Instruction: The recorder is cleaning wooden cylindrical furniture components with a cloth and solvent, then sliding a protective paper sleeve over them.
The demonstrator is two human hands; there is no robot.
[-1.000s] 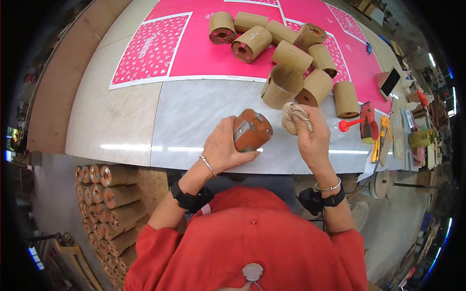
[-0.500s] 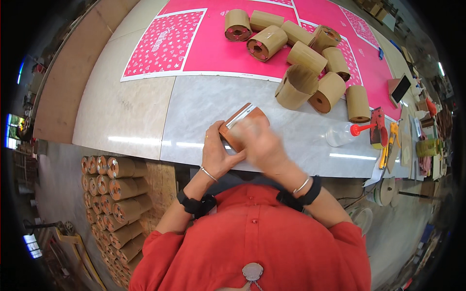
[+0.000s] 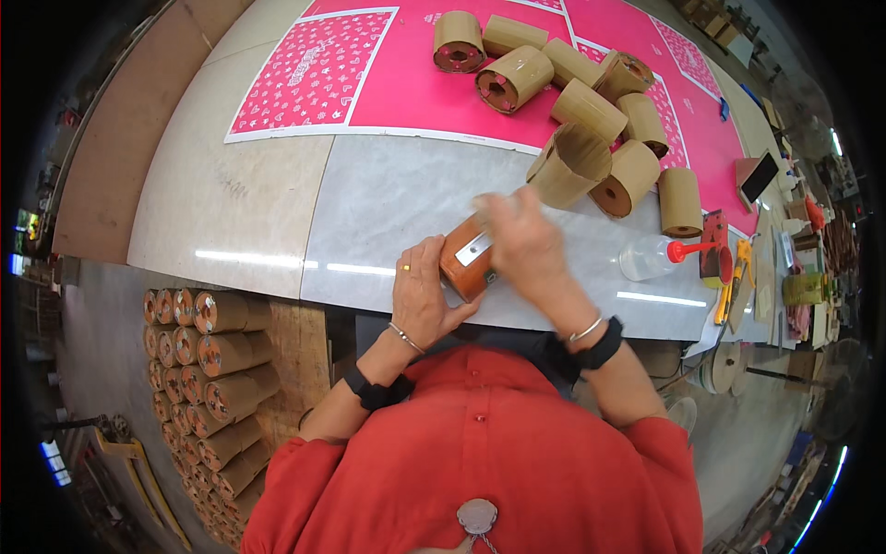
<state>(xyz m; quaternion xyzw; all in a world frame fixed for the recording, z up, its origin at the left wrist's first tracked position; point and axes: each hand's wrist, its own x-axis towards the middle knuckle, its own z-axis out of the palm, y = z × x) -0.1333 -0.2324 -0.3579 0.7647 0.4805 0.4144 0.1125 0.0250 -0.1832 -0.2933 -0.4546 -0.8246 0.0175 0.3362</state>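
Observation:
My left hand (image 3: 423, 286), wearing a ring, grips the near left side of an orange-brown, wood-like piece (image 3: 469, 268). A silvery plate (image 3: 474, 249) with a dark spot lies across its upper face. At the piece's far right edge is my right hand (image 3: 526, 240), closed and blurred by motion. Whatever its fingers hold, if anything, is hidden. Just beyond it, an open brown cardboard tube (image 3: 558, 175) stands tilted on the grey tabletop (image 3: 369, 203).
Several brown paper-wrapped rolls (image 3: 591, 109) lie on pink printed sheets (image 3: 406, 83) at the back. Right of my hands are a clear bottle with a red nozzle (image 3: 646, 258), a red tool (image 3: 715, 249) and a yellow-handled tool (image 3: 738, 282). Stacked rolls (image 3: 221, 355) stand below left.
The orange-brown piece has turned and shifted slightly right, showing its silvery plate differently. My right hand has moved up and right, to the piece's far edge; my left hand still grips the piece.

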